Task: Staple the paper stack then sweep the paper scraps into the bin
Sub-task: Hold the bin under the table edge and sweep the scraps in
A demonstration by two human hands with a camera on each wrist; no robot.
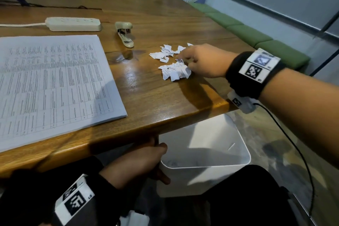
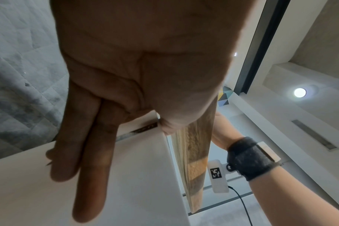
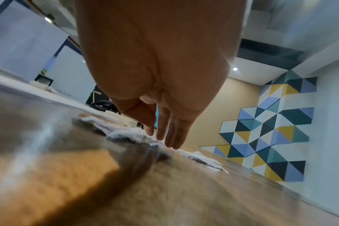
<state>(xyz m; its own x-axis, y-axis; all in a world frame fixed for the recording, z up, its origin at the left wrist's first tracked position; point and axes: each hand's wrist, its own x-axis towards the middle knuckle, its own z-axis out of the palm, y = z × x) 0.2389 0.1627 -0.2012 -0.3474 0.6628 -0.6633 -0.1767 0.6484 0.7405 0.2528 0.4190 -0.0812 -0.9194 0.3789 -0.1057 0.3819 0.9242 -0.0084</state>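
Torn white paper scraps [image 1: 171, 62] lie in a loose heap on the wooden table [image 1: 165, 101], near its right corner. My right hand [image 1: 182, 60] reaches over them with straight fingers, the fingertips [image 3: 172, 143] down on the scraps [image 3: 126, 134]. Below the table's front edge, my left hand [image 1: 161, 163] pinches the rim of a white bin [image 1: 211, 154]: thumb inside, fingers [image 2: 87, 168] flat on the outer wall [image 2: 145, 183]. The printed paper stack [image 1: 51, 82] lies flat at the left. A beige stapler [image 1: 125, 33] rests behind it.
A white power strip [image 1: 73, 24] with its cord lies at the back left. A green bench [image 1: 256, 42] runs along the table's right side. A cable [image 1: 293, 143] hangs from my right wrist past the bin. Bare wood separates the scraps from the front edge.
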